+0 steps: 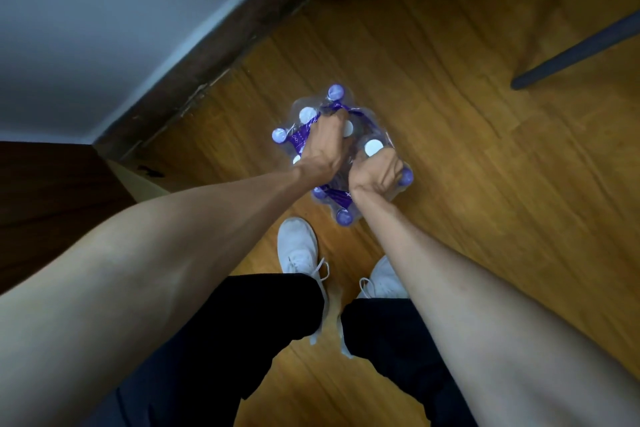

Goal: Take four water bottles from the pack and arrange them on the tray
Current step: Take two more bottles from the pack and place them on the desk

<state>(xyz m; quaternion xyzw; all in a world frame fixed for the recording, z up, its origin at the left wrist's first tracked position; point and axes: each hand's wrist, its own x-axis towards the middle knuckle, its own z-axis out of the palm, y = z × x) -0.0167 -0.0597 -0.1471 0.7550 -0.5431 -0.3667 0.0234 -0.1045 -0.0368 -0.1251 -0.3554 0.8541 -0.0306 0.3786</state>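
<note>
A shrink-wrapped pack of clear plastic water bottles [341,152], with round white caps and crinkled purple-printed film, stands on the glossy wooden plank floor [467,166], at twelve o'clock from two white laced sneakers [298,246]. The left hand [323,146] is clenched into the film on top at the pack's ten o'clock side; the right hand [374,173], at four o'clock, seems curled around the wrap too, though its fingers are hidden

Pack of water bottles [341,152]: on floor [467,166], ahead of two shoes [298,246], near wall skirting [214,59]. Both hands on its top: left hand [323,146], right hand [375,173].
</note>
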